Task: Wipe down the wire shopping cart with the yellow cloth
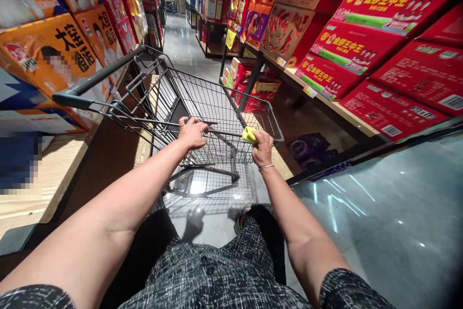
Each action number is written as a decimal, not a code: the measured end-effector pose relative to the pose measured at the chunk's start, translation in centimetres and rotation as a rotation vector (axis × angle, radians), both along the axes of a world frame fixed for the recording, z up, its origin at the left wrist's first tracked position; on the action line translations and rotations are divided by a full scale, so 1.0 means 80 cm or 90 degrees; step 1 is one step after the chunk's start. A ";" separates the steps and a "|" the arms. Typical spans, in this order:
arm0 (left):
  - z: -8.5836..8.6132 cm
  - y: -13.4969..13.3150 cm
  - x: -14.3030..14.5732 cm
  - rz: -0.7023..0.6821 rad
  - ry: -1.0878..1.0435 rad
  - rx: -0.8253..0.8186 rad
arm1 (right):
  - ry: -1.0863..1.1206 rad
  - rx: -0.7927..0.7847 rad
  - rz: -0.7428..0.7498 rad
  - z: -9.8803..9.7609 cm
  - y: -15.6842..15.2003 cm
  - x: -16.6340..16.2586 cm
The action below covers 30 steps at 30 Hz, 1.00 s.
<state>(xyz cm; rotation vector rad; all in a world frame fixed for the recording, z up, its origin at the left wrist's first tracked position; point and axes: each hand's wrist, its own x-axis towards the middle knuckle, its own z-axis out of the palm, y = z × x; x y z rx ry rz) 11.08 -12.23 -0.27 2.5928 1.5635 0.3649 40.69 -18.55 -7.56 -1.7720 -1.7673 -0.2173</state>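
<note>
A grey wire shopping cart (210, 80) stands crosswise in front of me, its handle (77, 94) off to the left. My left hand (193, 133) is closed around the top rail of the cart's near side. Further right, by the end of the same rail, my right hand (263, 147) grips a crumpled yellow cloth (249, 134). The cloth lies against the rail or very close to it; the exact contact is hidden by my fingers. Through the wires, no goods show in the basket.
Shelves close in on both sides. Orange packs (36, 53) are stacked at left above a wooden ledge (32, 208). Red boxes (361, 48) fill the right shelf (325, 106), with purple packs (313, 147) below. A shiny grey floor (181, 34) runs down the aisle.
</note>
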 end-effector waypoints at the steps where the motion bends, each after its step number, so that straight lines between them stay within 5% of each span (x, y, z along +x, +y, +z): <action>1: 0.000 0.001 0.000 0.000 0.000 0.001 | -0.008 0.015 -0.002 -0.007 0.000 -0.014; 6: -0.004 0.001 -0.002 -0.005 -0.013 0.011 | -0.071 -0.038 0.034 -0.077 -0.005 -0.053; 11: -0.004 -0.004 -0.003 -0.022 -0.026 0.018 | -0.106 -0.262 0.037 -0.168 -0.023 -0.037; 15: -0.001 -0.005 -0.003 -0.027 -0.017 0.014 | -0.100 -0.296 -0.010 -0.201 -0.033 -0.015; 19: 0.002 -0.001 -0.002 -0.021 0.000 0.004 | -0.107 -0.137 0.020 -0.169 -0.023 0.004; 24: -0.002 0.004 0.000 -0.020 0.003 0.012 | -0.060 0.152 -0.013 -0.065 0.000 0.035; 27: -0.004 0.002 0.000 -0.018 0.000 0.021 | -0.028 0.171 -0.098 -0.022 0.006 0.045; 30: -0.004 -0.001 0.001 -0.018 -0.002 0.021 | 0.004 0.106 -0.154 -0.024 0.006 0.043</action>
